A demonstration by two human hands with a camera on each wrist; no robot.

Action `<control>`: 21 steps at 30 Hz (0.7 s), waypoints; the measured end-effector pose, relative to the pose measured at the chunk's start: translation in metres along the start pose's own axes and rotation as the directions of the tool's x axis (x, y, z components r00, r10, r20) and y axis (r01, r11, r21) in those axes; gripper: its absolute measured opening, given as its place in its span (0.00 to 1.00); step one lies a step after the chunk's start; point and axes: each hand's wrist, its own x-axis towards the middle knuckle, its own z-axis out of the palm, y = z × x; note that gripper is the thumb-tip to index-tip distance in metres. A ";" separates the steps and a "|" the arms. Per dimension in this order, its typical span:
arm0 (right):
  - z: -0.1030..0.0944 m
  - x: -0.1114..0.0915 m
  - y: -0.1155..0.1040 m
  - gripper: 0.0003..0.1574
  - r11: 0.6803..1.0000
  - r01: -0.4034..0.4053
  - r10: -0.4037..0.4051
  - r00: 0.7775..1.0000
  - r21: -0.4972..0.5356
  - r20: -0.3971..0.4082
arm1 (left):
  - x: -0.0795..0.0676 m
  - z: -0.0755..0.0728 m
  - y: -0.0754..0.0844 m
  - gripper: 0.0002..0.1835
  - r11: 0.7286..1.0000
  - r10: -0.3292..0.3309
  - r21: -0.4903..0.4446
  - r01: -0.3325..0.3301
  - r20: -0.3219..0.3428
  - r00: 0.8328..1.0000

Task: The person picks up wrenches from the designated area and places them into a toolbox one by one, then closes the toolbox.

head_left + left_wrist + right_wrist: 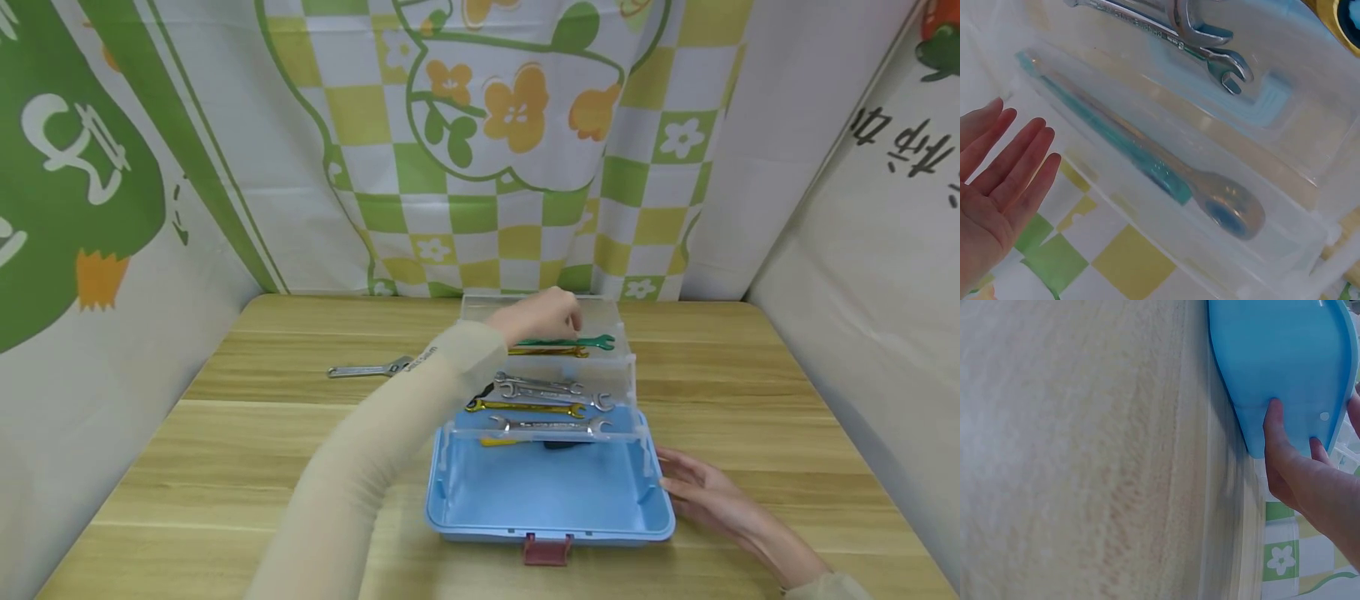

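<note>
My left hand [543, 315] is over the raised top tray [472, 308] of a blue toolbox [551, 492]. In the left wrist view its fingers are extended, with nothing between them. Below it lie a green wrench [600, 342] and a gold wrench [573, 352], seen through the translucent tray in that view. The lower tray bears several silver wrenches [555, 425] and a yellow-gold wrench [528, 407]. At the toolbox's right wall is my right hand [701, 492], its fingertips [1274, 409] touching the blue plastic.
An adjustable wrench [367, 370] lies on the wooden table [247, 450], left of the toolbox and partly behind my left sleeve. A yellow-and-black tool [506, 442] sits under the trays. A maroon latch [546, 550] hangs at the front. Patterned curtain [517, 233] borders the table's back.
</note>
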 end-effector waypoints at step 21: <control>0.002 -0.002 -0.001 0.44 1.000 -0.023 0.023 1.000 -0.016 -0.018 | -0.067 -0.020 -0.024 0.12 0.986 0.021 -0.158 -0.047 -0.164 0.986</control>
